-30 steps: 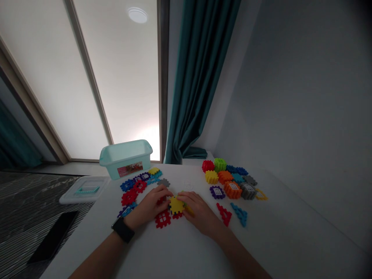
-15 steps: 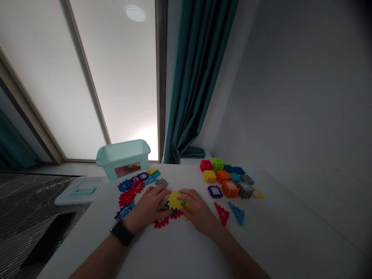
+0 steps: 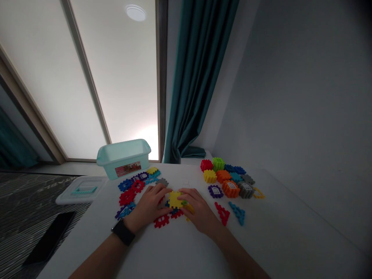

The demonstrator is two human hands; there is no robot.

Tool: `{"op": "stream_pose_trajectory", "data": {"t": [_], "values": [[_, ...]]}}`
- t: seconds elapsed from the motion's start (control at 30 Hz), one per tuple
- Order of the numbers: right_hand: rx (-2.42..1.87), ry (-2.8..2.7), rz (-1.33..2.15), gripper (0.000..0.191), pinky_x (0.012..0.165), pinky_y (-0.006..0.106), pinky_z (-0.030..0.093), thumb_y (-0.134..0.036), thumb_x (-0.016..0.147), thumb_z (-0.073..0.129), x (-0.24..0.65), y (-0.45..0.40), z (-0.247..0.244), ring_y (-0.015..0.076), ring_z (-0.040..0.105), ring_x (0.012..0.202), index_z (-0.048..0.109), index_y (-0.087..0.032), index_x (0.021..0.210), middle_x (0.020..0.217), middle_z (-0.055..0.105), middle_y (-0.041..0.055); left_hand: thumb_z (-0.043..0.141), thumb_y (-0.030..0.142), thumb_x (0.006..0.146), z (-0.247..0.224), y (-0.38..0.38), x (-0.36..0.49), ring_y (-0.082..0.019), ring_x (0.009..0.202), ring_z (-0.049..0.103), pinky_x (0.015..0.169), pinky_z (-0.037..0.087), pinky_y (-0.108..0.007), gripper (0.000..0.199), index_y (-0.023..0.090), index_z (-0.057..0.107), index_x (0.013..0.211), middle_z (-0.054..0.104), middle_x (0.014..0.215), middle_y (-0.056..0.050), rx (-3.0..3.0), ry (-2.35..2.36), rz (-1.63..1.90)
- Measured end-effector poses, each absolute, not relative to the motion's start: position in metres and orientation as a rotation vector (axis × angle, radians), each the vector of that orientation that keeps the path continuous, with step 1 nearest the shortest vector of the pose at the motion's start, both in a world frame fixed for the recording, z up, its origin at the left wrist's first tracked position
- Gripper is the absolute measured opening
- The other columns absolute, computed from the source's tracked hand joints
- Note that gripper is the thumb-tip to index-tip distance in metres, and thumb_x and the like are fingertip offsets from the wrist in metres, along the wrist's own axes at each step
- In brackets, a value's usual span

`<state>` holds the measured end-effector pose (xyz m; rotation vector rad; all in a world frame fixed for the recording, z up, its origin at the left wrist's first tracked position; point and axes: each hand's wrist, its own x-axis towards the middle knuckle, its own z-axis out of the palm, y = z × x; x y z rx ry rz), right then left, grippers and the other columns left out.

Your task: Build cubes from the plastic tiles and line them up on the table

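The left hand (image 3: 147,203) and right hand (image 3: 197,211) meet low in the centre of the frame, with their fingers closed in from either side on the edges of a yellow interlocking plastic piece (image 3: 175,199). It lies flat on the white table (image 3: 261,228), and both hands appear to grip it. A blue piece (image 3: 171,211) and a red piece (image 3: 177,214) show just beneath and beside it, partly hidden by the fingers. Another yellow piece (image 3: 189,209) sits against the right hand, and a separate red piece (image 3: 161,221) lies just below the left fingers. A black watch (image 3: 123,232) circles the left wrist. Left of the hands lies a loose group of flat red and blue pieces (image 3: 127,197). To the upper right stands a cluster of assembled block cubes, including a green cube (image 3: 218,164) and an orange cube (image 3: 231,189), with a red triangular piece (image 3: 222,213) and a blue triangular piece (image 3: 236,213) nearer the right hand. A pale green plastic bin (image 3: 123,158) stands at the table's far edge, its clear lid (image 3: 81,190) rests at the left edge, and a black phone (image 3: 49,238) lies lower left, beyond the table.
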<state>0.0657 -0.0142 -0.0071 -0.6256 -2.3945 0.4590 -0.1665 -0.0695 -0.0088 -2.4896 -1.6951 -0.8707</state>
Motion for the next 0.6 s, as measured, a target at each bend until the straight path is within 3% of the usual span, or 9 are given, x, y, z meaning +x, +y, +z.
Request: {"op": "stream_pose_trajectory", "data": {"t": [0.17, 0.6], "values": [[-0.622, -2.392, 0.466, 0.037, 0.104, 0.047, 0.052, -0.004, 0.084, 0.061, 0.0666, -0.0130, -0.0074, 0.0249, 0.057, 0.124, 0.059, -0.026, 0.114, 0.131, 0.061, 0.0070, 0.086, 0.031, 0.073, -0.0068, -0.0703, -0.1653, -0.027, 0.101, 0.060, 0.091, 0.049, -0.042, 0.057, 0.024, 0.059, 0.123, 0.064, 0.118, -0.007, -2.507, -1.688, -0.905], [-0.628, -2.376, 0.466, 0.034, 0.105, 0.049, 0.050, -0.004, 0.085, 0.058, 0.0669, -0.0097, -0.0114, 0.0248, 0.056, 0.125, 0.061, -0.025, 0.112, 0.132, 0.060, 0.0081, 0.081, 0.034, 0.078, -0.0092, -0.0697, -0.1671, -0.028, 0.102, 0.060, 0.089, 0.051, -0.043, 0.054, 0.025, 0.058, 0.126, 0.062, 0.118, -0.009, -2.508, -1.665, -0.906]]}}
